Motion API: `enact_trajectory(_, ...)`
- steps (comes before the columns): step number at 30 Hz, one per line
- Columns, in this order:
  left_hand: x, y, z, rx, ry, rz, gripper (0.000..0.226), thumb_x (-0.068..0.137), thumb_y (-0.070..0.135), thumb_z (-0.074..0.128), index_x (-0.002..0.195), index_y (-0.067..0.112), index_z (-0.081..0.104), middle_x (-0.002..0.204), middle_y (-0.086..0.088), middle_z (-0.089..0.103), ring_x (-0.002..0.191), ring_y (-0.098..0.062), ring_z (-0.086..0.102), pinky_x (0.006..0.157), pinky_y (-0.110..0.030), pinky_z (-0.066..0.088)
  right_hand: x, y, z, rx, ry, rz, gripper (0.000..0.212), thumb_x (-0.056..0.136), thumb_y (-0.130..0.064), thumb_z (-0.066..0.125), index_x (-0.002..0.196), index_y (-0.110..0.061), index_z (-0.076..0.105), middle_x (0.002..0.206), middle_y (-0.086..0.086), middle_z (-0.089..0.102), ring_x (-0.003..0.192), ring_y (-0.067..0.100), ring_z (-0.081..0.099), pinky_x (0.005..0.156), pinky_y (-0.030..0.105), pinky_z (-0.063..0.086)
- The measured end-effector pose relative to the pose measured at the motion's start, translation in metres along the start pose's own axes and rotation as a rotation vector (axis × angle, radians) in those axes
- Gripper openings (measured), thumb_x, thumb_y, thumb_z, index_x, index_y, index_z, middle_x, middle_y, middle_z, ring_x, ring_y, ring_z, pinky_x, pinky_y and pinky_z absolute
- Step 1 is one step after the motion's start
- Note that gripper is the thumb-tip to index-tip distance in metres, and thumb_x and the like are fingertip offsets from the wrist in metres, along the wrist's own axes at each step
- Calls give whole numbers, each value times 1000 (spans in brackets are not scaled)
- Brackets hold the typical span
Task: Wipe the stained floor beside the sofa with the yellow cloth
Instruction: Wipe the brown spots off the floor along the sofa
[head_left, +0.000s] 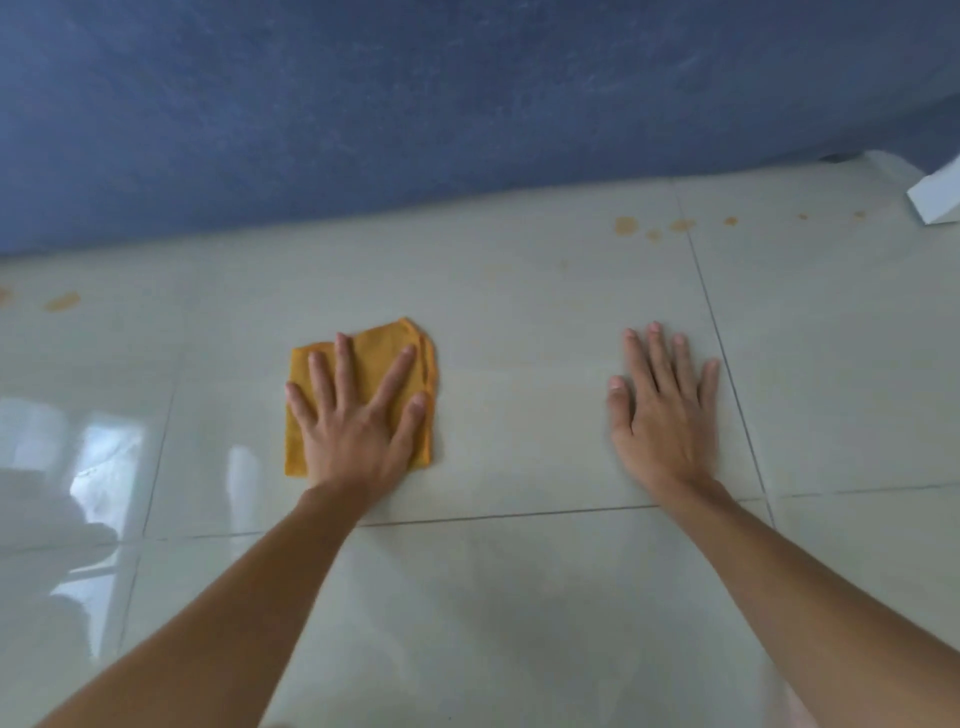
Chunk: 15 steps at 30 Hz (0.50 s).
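A folded yellow cloth (371, 345) lies flat on the pale glossy tile floor (519, 312), a little in front of the blue sofa (415, 104). My left hand (353, 431) presses down on the cloth with its fingers spread, covering most of it. My right hand (665, 415) rests flat on the bare tile to the right, fingers apart, holding nothing. Orange-brown stains (626, 224) dot the floor along the sofa's base at the upper right, and more stains (62, 301) sit at the far left edge.
A white object (940, 197) stands on the floor at the far right, past the sofa's end. Dark grout lines (727, 364) cross the tiles. Window light glares on the floor at the left (104, 457).
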<state>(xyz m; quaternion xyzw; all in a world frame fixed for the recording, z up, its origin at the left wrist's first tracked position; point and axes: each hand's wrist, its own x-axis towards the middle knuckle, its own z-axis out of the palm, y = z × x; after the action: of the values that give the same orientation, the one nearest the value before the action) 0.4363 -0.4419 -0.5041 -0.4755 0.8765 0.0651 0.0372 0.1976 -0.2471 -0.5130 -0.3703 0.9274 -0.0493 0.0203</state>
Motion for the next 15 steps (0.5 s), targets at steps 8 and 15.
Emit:
enact_trajectory(8,134,58,-8,-34,-1,-117,61,89,70,11,148,57,6,165,-13,-10,149,-44,-7,113,-70,-5,0,-2,5,17,84,0,58,100,-40,29,154,-19,29,163,4,22,152,26,16,121,58,11)
enact_trajectory(15,103,201,2,-28,-42,286,61,90,68,11,149,55,6,165,-13,-8,149,-45,-8,112,-71,-4,1,8,-1,552,331,47,46,99,-18,42,142,-7,50,155,12,40,147,23,32,120,51,24)
